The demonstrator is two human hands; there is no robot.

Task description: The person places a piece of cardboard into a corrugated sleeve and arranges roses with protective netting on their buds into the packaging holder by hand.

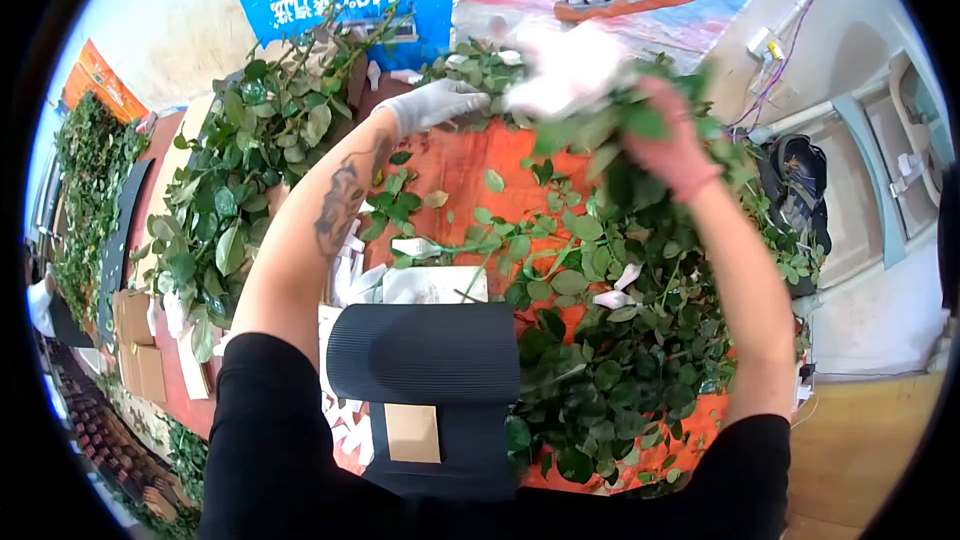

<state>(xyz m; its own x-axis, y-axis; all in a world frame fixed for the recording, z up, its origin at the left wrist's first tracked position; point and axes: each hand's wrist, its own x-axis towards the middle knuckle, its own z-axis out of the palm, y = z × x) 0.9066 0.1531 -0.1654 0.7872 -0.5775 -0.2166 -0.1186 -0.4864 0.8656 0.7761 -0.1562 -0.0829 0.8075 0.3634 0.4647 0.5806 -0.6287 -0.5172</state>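
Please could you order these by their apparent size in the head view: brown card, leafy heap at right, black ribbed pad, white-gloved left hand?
1. leafy heap
2. black ribbed pad
3. white-gloved left hand and brown card: too near in size to rank.

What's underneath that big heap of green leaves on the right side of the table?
An orange-red table covering shows around the heap of leaves and through gaps, so the heap probably rests on it. The leaves hide whatever else might lie beneath.
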